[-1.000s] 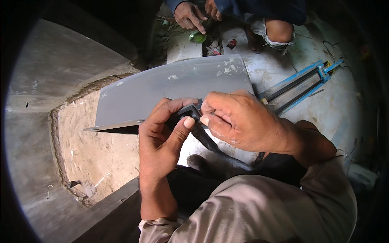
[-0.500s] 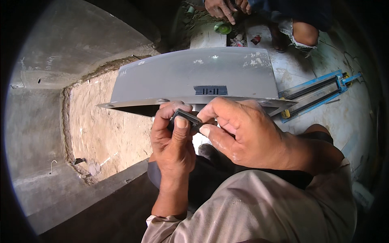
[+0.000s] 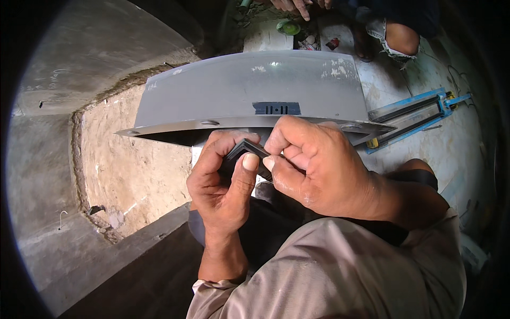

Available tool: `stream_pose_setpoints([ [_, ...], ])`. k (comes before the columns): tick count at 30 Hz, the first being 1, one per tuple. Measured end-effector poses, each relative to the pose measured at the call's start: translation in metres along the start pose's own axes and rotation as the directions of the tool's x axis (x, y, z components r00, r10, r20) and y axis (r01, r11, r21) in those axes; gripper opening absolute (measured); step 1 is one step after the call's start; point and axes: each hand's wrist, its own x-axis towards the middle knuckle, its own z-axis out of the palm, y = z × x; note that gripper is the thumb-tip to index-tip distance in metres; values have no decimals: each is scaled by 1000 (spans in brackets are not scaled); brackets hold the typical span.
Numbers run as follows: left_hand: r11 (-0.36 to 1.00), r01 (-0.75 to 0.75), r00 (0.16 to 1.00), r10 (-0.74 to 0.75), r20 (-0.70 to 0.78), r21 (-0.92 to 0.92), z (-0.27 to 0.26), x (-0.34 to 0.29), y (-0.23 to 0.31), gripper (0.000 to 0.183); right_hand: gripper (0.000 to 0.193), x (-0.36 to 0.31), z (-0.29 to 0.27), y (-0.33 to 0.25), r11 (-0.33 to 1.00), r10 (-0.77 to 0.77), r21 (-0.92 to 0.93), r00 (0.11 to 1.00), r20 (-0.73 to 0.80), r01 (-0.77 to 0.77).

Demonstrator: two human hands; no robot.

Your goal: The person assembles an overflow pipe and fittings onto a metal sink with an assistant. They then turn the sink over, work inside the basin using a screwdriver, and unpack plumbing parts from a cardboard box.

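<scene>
My left hand [image 3: 219, 186] grips a small, dark, flat-sided piece [image 3: 245, 147] with a squared corner, its thumb pressed on the near face. The fingers hide much of the piece, so its exact kind does not show. From the right, my right hand [image 3: 329, 167] pinches the piece's other end between thumb and bent forefinger. Just beyond both hands a grey metal basin [image 3: 212, 85], like a sink, rests on its side with its flanged rim toward me. A dark slotted pad [image 3: 277, 108] is stuck to its outer wall.
Right of the basin lies a blue-framed tile cutter [image 3: 433, 112] on pale flooring. A green round dish [image 3: 288, 27] stands beyond the basin, near another person's hand [image 3: 292, 5] and bent knee [image 3: 402, 38]. Grey cement walls [image 3: 45, 154] border a sandy recess [image 3: 138, 159] at left.
The dark piece has turned a little in my grip, showing more of its squared corner. My right thumb and forefinger stay against it. The basin appears slightly higher and larger in view.
</scene>
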Motion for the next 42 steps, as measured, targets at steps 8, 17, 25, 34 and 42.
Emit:
stream_pose_setpoints([
  [8,998,63,995,-62,-79,11,6,-3,-8,16,10,8,-1,11,982,118,136,990,75,-127],
  [17,969,231,961,-242,-136,-89,13,-2,-18,13,2,11,-9,19,921,268,248,950,158,-301],
  [25,934,282,937,-317,-145,-218,24,4,-21,16,6,10,-19,26,918,259,271,955,142,-290],
  [34,976,147,978,-167,-121,-162,27,7,-32,14,5,7,-16,29,953,253,147,963,92,-264],
  [42,900,362,929,-370,13,-243,27,11,-19,17,10,13,-32,26,919,303,198,933,195,-340],
])
